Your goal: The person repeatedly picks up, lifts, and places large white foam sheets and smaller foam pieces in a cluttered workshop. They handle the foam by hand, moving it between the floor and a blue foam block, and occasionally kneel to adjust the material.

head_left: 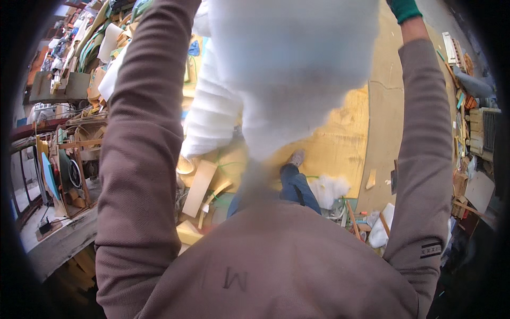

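Note:
Both my arms, in brown sleeves, stretch up past the top of the head view. My right hand [405, 8] wears a green glove and shows only in part at the top edge; its fingers are cut off from sight. My left hand lies outside the picture, with only its sleeve showing. Between the arms hangs a large white soft sheet [297, 53], like foam or padding, blurred and with a ragged lower edge. Whether either hand grips it cannot be seen. Behind it, to the left, a white ribbed bundle [212, 114] of similar material rests lower down.
Under me lies a yellowish board [340, 138], with my shoe [297, 157] on it. Wood offcuts [200, 187] and white scraps [328, 189] lie near my legs. Mixed scrap heaps [87, 58] line the left, beside a ledge [66, 231]. More clutter [481, 130] stands at the right.

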